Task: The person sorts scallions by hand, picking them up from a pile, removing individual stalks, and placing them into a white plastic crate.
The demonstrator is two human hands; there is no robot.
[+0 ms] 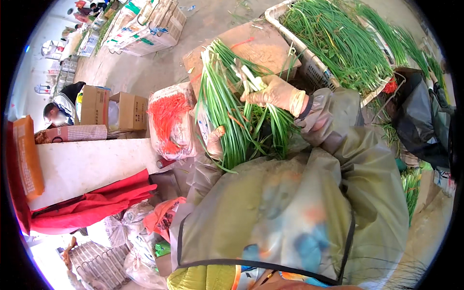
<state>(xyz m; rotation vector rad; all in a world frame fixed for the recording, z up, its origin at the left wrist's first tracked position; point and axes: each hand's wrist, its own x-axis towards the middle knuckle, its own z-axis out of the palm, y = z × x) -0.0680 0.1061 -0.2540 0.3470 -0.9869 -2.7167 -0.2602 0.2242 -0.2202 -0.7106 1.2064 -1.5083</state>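
Long green onions (pixel 223 106) lie in a loose bunch in front of my body, their pale stems toward the far side and leaves hanging toward my apron. My right hand (pixel 278 92), in a thin cream glove, is closed around a few green onions; their white ends stick out past the fingers and their leaves droop below the hand. At the bunch's left side is my gloved left hand (pixel 215 142), its thumb curled against the leaves. The rest of its fingers are hidden by the bunch, which it appears to grip.
A brown board (pixel 263 48) lies beyond the bunch. Red ties (pixel 169 118) rest on a wrapped pack at left. A crate (pixel 316 65) heaped with green onions stands far right. Cardboard boxes (pixel 133 111), a white table (pixel 96 164) and a seated person (pixel 65 108) are at left.
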